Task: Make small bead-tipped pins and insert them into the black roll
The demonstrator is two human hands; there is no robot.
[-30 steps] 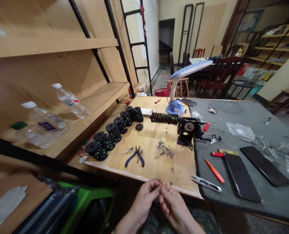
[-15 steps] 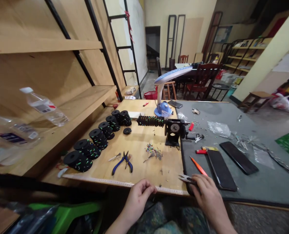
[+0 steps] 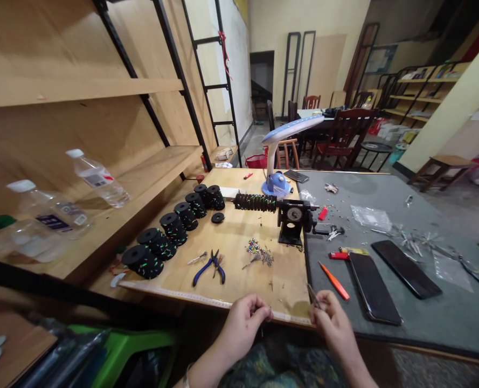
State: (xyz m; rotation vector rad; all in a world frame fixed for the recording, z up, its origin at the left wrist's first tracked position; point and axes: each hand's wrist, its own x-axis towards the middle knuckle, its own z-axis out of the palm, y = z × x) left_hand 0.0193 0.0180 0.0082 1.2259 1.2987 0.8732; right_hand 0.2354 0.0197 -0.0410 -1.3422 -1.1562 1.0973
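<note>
At the front edge of the table, my left hand [image 3: 247, 320] is closed in a pinch; a thin thread-like bit seems to hang below its fingertips, too fine to name. My right hand [image 3: 334, 318] is wrapped round small snips [image 3: 314, 297], whose blades point up and away from me. Just ahead lie a pile of tiny coloured beads [image 3: 254, 247] and small metal pieces [image 3: 268, 258]. Blue-handled pliers [image 3: 210, 268] rest open on the wood. An orange pen-like tool [image 3: 334, 280] lies right of my right hand.
Several black foam spools [image 3: 142, 261] line the left side. A hand-cranked winder [image 3: 291, 221] holds a wound black roll [image 3: 255, 202], with a blue lamp [image 3: 277, 183] behind. Two phones [image 3: 374, 285] lie on the grey mat [image 3: 417, 328]. Bottles [image 3: 102, 178] stand on the left shelf.
My right hand has lifted and turned the snips, so their blades now look closer together and more upright. My left hand stays pinched, slightly further right in view. The camera has turned a little left.
</note>
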